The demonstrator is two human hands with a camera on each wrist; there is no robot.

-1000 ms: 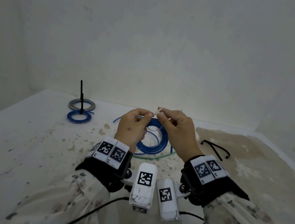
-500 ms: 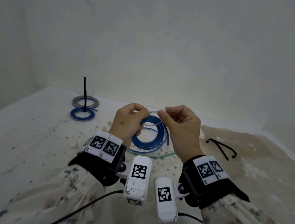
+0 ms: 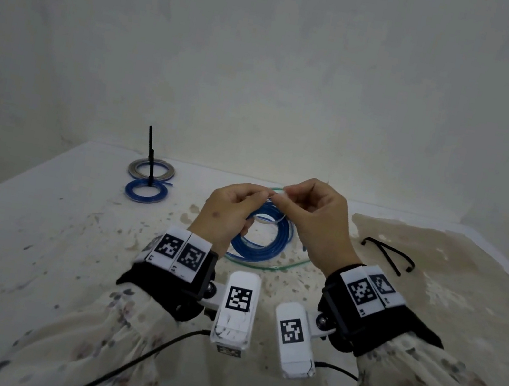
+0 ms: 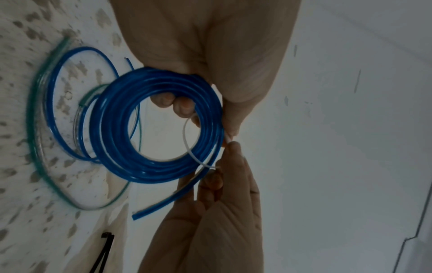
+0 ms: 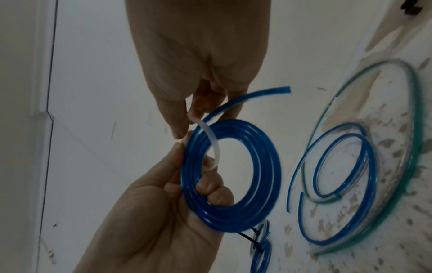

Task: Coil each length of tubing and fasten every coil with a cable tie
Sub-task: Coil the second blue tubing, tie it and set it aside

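My left hand [image 3: 233,209] grips a compact coil of blue tubing [image 4: 105,129] above the table, fingers hooked through its middle. One free end of the coil [image 5: 280,90] sticks out. A white cable tie [image 5: 211,140] loops round the coil's band. My right hand [image 3: 307,212] pinches the tie's upper end between thumb and forefinger, right beside the left thumb. In the left wrist view the same tie [image 4: 187,146] curves across the coil's inner edge to the right hand's fingertips [image 4: 231,147].
Loose blue tubing [image 5: 339,166] and a green-tinted tube [image 5: 411,114] lie under the hands. Two tied coils, grey [image 3: 135,168] and blue [image 3: 145,191], sit at the back left with a black tie tail [image 3: 150,154] standing up. Black cable ties [image 3: 388,255] lie on the right.
Both hands keep their hold on coil and tie. They dipped slightly left and came back together at the coil's top, with the tie still looped round the band.
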